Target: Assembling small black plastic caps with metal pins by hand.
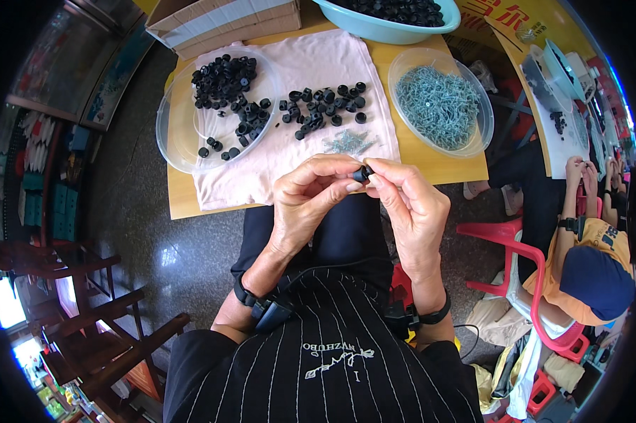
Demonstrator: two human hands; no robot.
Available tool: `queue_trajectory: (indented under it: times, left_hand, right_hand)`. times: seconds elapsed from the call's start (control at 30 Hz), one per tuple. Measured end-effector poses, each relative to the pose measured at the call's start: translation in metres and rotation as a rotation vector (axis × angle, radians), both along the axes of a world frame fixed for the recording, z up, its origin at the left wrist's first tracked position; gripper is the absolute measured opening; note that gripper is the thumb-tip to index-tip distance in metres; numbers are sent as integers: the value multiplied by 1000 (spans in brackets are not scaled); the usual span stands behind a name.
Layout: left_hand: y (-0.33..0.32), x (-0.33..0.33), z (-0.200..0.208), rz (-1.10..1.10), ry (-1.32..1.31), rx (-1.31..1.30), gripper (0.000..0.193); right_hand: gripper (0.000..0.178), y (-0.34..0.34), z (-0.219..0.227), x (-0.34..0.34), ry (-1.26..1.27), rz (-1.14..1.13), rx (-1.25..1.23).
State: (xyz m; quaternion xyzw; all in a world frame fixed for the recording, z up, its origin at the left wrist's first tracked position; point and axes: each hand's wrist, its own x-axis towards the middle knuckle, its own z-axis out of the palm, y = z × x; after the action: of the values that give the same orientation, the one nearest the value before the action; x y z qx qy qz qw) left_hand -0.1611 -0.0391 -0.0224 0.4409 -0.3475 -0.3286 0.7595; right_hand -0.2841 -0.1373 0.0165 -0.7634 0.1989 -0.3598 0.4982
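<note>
While clamping black plastic cap between thumb and fingers of left hand, gripping it likewise with right hand, by near edge of wooden table. Seeing loose caps on pale pink cloth beyond, more in clear tray at left; also silver screws just past hands, heaped screws in clear tub at right.

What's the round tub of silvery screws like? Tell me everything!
The tub is round, clear and plastic-looking. It stands upright, lidless, on the yellowish table, right of the pink cloth, its right side seemingly poking past the table's edge. Silvery screws pile up inside it. Neither the left hand nor the right hand touches it.
</note>
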Motion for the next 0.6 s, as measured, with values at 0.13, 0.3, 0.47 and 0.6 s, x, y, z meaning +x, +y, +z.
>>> queue_trajectory:
  times: [0.13,0.3,0.47,0.6]
  left_hand:
    - [-1,-3,7,-21,58,24,23]
    - [-2,-5,14,-16,194,54,21]
    - [1,-4,14,10,270,113,19]
    - [0,-6,10,11,336,156,18]
  right_hand:
    - [17,-2,0,0,-59,-5,152]
    - [18,-7,1,4,-46,-27,-93]
    - [33,-3,3,6,15,-8,-245]
    - [38,-6,-3,8,25,-25,-317]
